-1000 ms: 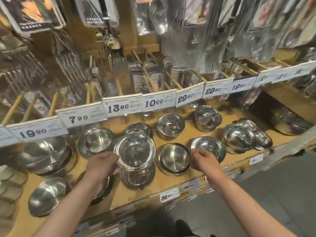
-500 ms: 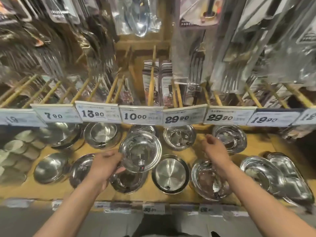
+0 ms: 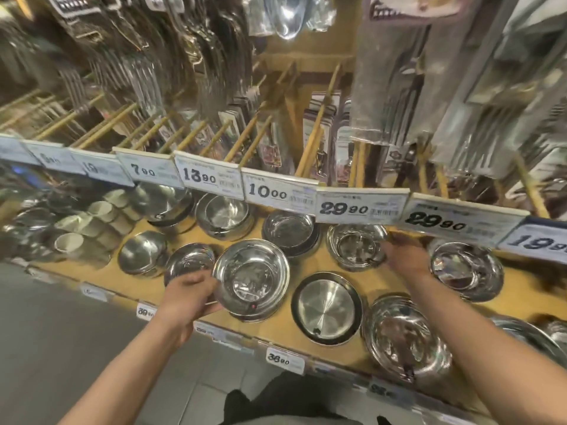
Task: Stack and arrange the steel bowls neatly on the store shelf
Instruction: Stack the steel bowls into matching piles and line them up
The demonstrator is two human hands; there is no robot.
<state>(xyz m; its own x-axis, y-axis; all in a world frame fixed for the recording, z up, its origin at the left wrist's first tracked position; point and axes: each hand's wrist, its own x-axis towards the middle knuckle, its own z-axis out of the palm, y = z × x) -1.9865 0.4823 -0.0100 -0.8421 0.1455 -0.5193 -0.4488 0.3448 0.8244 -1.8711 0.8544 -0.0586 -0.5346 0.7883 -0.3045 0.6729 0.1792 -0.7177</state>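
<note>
On the wooden shelf several steel bowls stand in two rows. My left hand grips the left rim of a shiny steel bowl, held tilted just over another bowl in the front row. My right hand reaches into the back row, fingers at the right rim of a deep bowl. The hand is blurred, so I cannot tell whether it grips that rim. A flat dark-rimmed bowl lies between my arms.
More bowls sit at the right and left. Steel cups crowd the far left. A row of price tags overhangs the back row. Packaged cutlery hangs above.
My right hand left the front bowl and moved back to the deep bowl in the rear row. My left hand keeps its bowl, now low over the front stack. The view swung left.
</note>
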